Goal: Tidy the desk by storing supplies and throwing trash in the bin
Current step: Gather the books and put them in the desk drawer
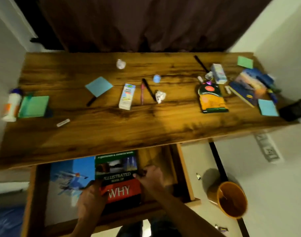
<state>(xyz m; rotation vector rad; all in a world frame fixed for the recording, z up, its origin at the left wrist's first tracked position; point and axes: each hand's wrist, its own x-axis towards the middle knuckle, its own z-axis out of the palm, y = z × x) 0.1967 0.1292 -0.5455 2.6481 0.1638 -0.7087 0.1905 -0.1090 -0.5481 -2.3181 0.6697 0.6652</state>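
Observation:
Below the wooden desk (pixel 95 137), a drawer (pixel 184 170) stands pulled out. Inside it lies a book with "WHY" on its cover (pixel 119 170), next to a blue picture book (pixel 69 175). My left hand (pixel 90 199) grips the WHY book's lower left edge. Its right edge is held by my right hand (pixel 152 178). Across the desk lie a small carton (pixel 126 96), pens (pixel 149 90), crumpled paper balls (pixel 160 96), sticky notes (pixel 98 86) and a snack packet (pixel 211 98).
An orange bin (pixel 232 199) stands on the floor to the right of the drawer. A white bottle (pixel 12 105) and a green pad (pixel 34 106) sit at the desk's left end. Books (pixel 250 84) and a box (pixel 218 73) crowd the right end.

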